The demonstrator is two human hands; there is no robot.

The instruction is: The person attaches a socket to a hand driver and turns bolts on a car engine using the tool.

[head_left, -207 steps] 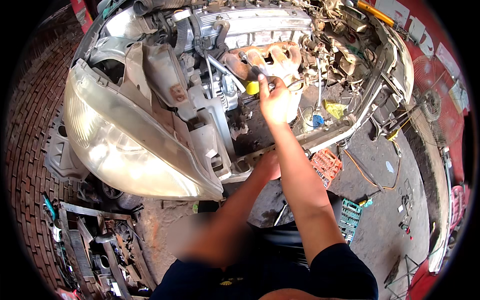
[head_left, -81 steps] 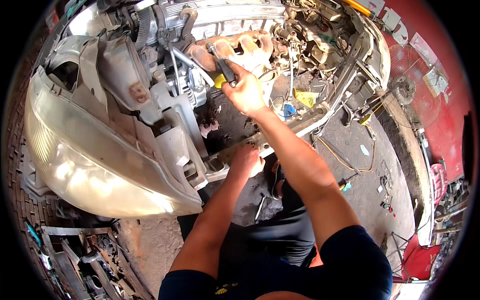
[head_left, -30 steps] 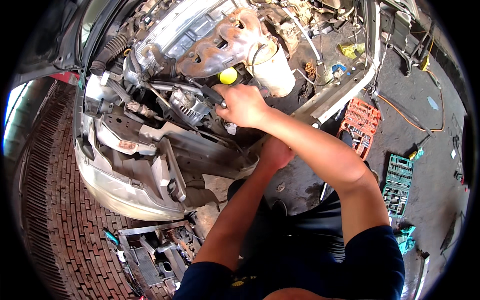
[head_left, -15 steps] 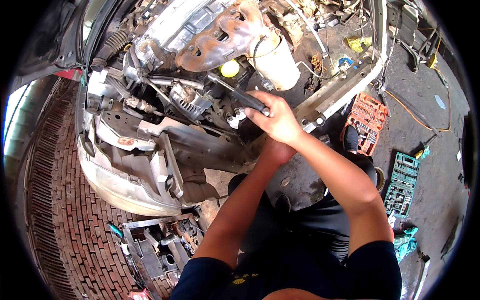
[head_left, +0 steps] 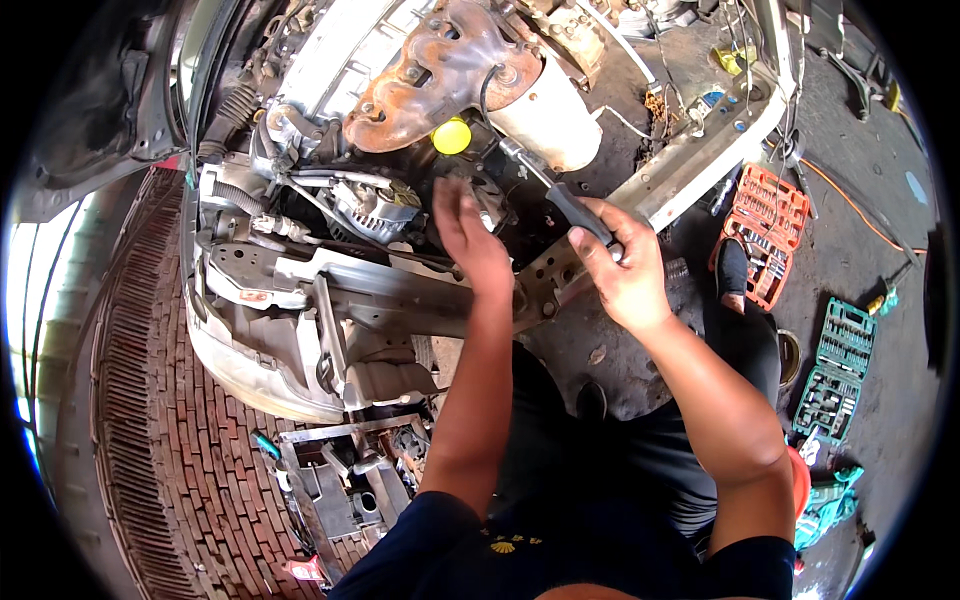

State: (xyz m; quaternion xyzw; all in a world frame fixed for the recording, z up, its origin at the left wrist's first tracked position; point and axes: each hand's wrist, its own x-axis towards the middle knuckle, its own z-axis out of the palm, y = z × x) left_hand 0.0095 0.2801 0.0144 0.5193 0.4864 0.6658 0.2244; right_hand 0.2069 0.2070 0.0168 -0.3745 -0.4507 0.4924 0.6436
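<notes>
My right hand (head_left: pixel 635 275) is closed around the black handle of a ratchet wrench (head_left: pixel 575 211), whose metal head points up and left toward the engine. My left hand (head_left: pixel 470 240) is over the engine bay, fingers stretched out and slightly blurred, holding nothing I can see. To its left is a silver alternator (head_left: pixel 378 212). Beyond the hands lies a rusty exhaust manifold (head_left: pixel 420 80), joined to a pale cylindrical housing (head_left: pixel 552 112). A round yellow cap (head_left: pixel 451 136) sits just below the manifold.
A metal crossbeam (head_left: pixel 690 165) runs along the bay's right side. An orange socket case (head_left: pixel 765 225) and a green socket case (head_left: pixel 838 370) lie open on the floor at right. Removed parts (head_left: pixel 350 480) rest on bricks at lower left. A foot stands beside the orange case.
My hands have moved apart: the left went up and left into the engine bay, opening out. The right shifted right and slightly down with the ratchet wrench. The view has also shifted.
</notes>
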